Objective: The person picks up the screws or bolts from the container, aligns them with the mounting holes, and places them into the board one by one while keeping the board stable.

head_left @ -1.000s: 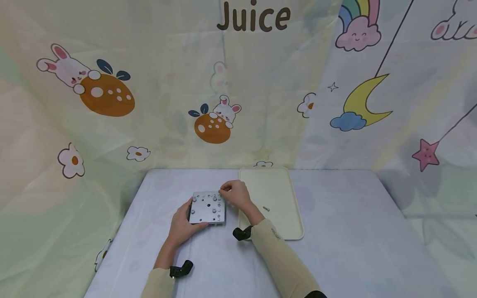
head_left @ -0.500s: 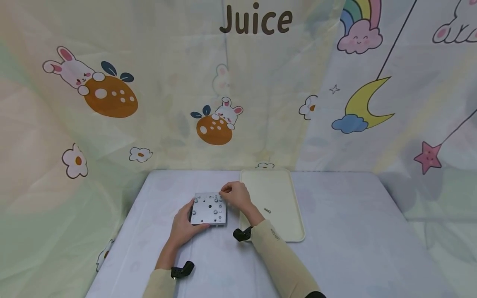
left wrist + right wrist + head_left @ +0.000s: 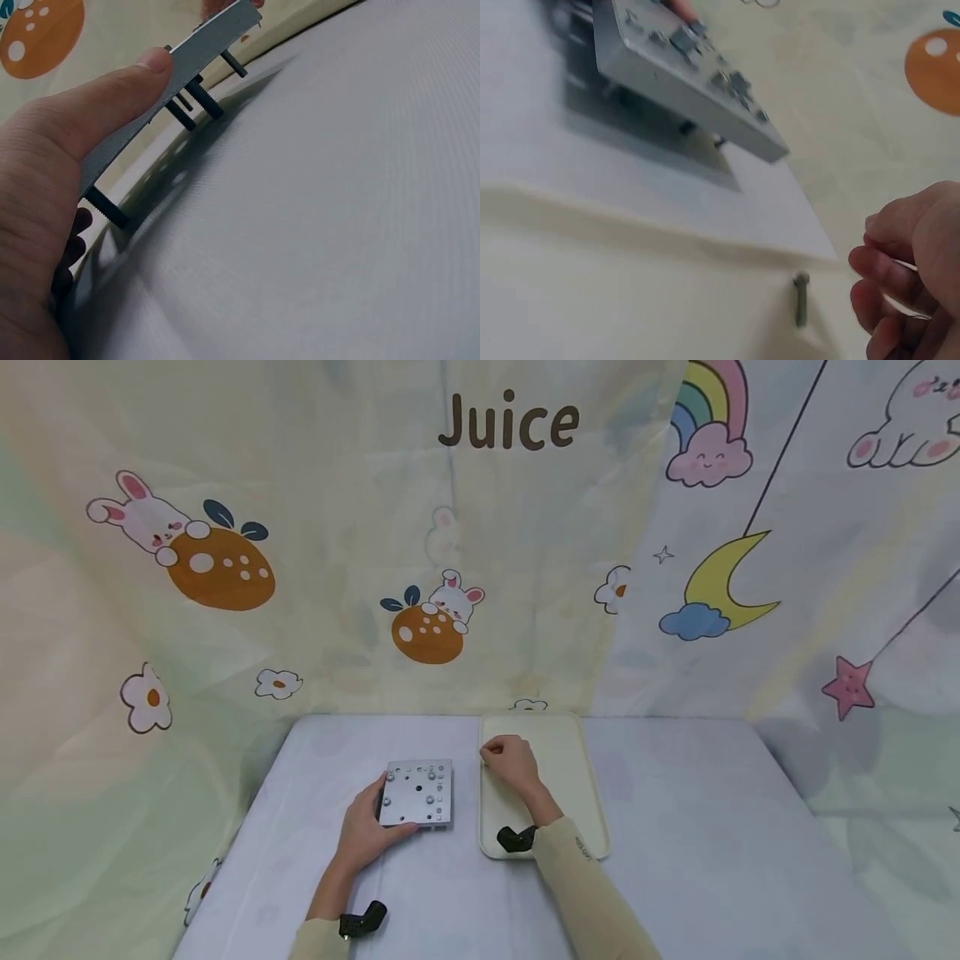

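a pale cloth backdrop (image 3: pixel 337 468), printed with cartoon rabbits, a yellow moon and the word "juice", fills the upper half of the head view. below it, a table (image 3: pixel 675 818) under a whitish cloth spans the bottom. a cream tray (image 3: pixel 562 768) lies on it, slightly right of centre. at lower left of centre, the left hand (image 3: pixel 365 831) grips a metal plate, thumb along the near edge. the right hand (image 3: pixel 516 764) is over the tray, fingers loosely bent, partway open and holding nothing. the silvery plate (image 3: pixel 405 802), just left of the tray, carries small bolts on top; dark threaded posts (image 3: pixel 205 100) point down underneath, though whether they touch the cloth is hard to tell. smallest, a screw (image 3: pixel 801 300) lies on the tray near the right hand.
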The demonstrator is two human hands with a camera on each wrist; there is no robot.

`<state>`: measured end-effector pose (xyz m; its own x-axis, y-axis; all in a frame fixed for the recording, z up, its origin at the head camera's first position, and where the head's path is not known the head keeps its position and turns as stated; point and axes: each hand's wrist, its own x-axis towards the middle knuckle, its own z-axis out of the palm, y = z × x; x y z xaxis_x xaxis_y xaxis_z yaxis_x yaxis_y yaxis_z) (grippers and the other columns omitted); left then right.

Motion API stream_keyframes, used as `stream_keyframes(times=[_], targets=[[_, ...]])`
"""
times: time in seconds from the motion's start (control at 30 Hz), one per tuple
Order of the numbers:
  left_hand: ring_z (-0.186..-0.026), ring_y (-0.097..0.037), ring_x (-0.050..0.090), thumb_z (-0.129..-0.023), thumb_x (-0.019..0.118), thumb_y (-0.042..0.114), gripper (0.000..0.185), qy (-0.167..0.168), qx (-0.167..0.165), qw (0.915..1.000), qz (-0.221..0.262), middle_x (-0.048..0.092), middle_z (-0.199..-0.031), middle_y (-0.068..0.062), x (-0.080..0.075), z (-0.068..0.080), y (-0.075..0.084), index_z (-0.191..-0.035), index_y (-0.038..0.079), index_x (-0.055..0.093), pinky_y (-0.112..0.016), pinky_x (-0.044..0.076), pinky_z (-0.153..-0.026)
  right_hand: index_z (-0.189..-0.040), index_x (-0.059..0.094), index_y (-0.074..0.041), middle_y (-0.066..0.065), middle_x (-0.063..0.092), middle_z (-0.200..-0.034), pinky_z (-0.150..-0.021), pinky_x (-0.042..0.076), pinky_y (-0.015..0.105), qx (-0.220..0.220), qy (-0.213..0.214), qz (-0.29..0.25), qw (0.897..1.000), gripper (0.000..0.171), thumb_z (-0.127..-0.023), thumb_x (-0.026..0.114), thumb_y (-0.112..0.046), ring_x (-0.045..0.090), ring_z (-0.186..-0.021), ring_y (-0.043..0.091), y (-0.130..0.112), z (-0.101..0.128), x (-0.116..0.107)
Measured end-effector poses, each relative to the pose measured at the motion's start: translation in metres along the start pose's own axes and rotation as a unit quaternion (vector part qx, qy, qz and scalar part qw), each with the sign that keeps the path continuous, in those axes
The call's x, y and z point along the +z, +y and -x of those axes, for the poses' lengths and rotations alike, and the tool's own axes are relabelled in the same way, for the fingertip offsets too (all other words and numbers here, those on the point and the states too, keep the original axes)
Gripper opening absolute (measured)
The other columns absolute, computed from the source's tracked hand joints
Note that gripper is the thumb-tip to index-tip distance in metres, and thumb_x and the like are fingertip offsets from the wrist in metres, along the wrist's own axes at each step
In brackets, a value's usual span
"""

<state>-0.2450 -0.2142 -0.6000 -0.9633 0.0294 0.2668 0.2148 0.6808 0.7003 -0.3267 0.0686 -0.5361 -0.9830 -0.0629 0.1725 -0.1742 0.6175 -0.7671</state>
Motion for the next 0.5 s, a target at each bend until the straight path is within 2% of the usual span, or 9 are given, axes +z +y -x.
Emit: stream_keyframes(times=[0.23, 0.5], targets=[[-0.133, -0.034, 0.04, -0.062, 0.081, 0.067, 0.118, -0.008, 0.001, 1.0, -0.004, 0.044, -0.147, -0.011, 0.0, 0.001, -0.003, -0.152, 0.008, 0.032, -0.054, 0.032, -0.107, -0.091, 0.076, -0.01, -0.002, 0.069, -0.081, -0.065, 0.051, 0.032, 0.034, -0.017, 0.024, 0.999, 0.009, -0.086, 0.072, -0.017, 0.061, -0.073, 0.012, 0.016, 0.006, -0.006], [-0.132, -0.032, 0.041, -0.062, 0.081, 0.066, 0.118, -0.003, 0.01, 0.9999, -0.008, 0.044, -0.147, -0.009, 0.001, 0.002, -0.004, -0.152, 0.008, 0.031, -0.053, 0.032, -0.107, -0.093, 0.076, -0.011, -0.002, 0.067, -0.079, -0.06, 0.05, 0.033, 0.026, -0.015, 0.056, 0.998, 0.012, -0.085, 0.073, -0.02, 0.06, -0.069, 0.013, 0.023, 0.01, 0.006]])
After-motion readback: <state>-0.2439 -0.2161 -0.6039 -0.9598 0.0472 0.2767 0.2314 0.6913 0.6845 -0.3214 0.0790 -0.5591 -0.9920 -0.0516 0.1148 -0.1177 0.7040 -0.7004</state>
